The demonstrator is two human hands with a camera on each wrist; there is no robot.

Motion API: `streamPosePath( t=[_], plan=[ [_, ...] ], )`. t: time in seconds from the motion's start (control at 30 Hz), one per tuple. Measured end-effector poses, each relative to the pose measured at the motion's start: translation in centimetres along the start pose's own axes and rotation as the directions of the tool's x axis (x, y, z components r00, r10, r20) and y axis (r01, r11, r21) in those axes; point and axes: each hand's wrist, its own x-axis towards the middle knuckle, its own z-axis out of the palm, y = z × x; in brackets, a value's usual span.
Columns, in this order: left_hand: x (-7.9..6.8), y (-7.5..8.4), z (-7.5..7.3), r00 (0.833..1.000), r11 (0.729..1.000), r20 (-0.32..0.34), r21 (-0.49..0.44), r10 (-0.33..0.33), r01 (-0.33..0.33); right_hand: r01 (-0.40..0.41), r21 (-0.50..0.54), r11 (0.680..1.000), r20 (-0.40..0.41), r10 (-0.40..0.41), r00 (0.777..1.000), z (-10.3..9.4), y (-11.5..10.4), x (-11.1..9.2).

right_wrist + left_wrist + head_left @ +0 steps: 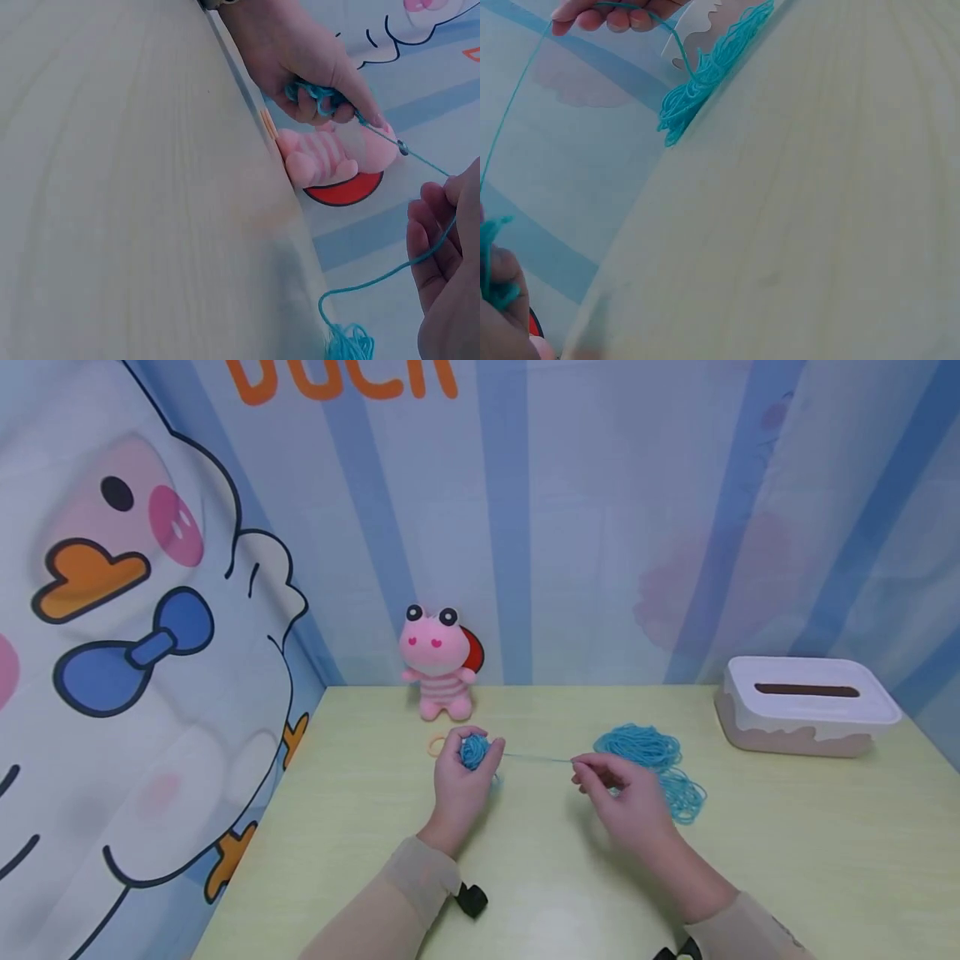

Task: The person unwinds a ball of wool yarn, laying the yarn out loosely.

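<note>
My left hand (pixel 463 785) grips a small bundle of blue yarn (pixel 474 752), its fingers curled round it. A single taut blue strand (pixel 536 757) runs from the bundle to my right hand (pixel 626 797), which pinches it between thumb and fingertips. Past the right hand, in the right wrist view, the strand (pixel 367 283) droops toward a loose yarn pile. That skein of blue yarn (pixel 641 745) lies on the table behind and right of the right hand, in two looped heaps. Both hands are raised a little above the tabletop.
A pink plush toy (pixel 442 664) sits at the back of the pale wooden table (pixel 360 860). An orange ring (pixel 434 745) lies just behind the left hand. At the back right stands a white and beige tissue box (pixel 810 710). A patterned curtain (pixel 585 527) hangs behind.
</note>
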Motion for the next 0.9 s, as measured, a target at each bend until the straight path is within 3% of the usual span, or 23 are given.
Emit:
streamPosePath(
  t=[0.1,0.2,0.3,0.4,0.53,0.73,0.9],
  plan=[
    [0.1,-0.1,0.0,1.000,1.000,-0.006,0.004,0.010,-0.010,0.018,0.022,1.000,-0.045,-0.017,0.999,-1.1,0.5,0.0],
    [0.0,0.0,-0.1,1.000,0.997,0.028,-0.083,0.008,-0.006,0.009,0.047,0.999,-0.099,-0.004,0.995,-2.1,0.9,-0.1],
    [0.1,0.1,-0.3,0.997,0.984,0.070,-0.175,-0.021,0.033,-0.021,0.053,0.998,-0.172,0.030,0.985,-3.1,1.1,-0.2],
    [0.2,0.1,-0.2,0.995,0.976,0.071,-0.203,-0.064,0.077,-0.064,0.062,0.996,-0.230,0.077,0.970,-4.1,1.6,-0.3],
    [0.2,-0.1,0.1,0.995,0.980,0.062,-0.179,-0.076,0.086,-0.108,0.042,0.993,-0.267,0.116,0.957,-5.7,2.5,-0.6],
    [0.3,-0.7,-0.1,0.998,0.986,0.048,-0.164,0.028,-0.019,-0.132,0.010,0.991,-0.287,0.130,0.949,-7.4,3.3,-0.9],
    [0.3,-0.6,-0.2,0.999,0.995,0.003,-0.091,0.034,-0.034,-0.199,-0.017,0.980,-0.271,0.187,0.944,-8.5,3.7,-1.1]
  ],
)
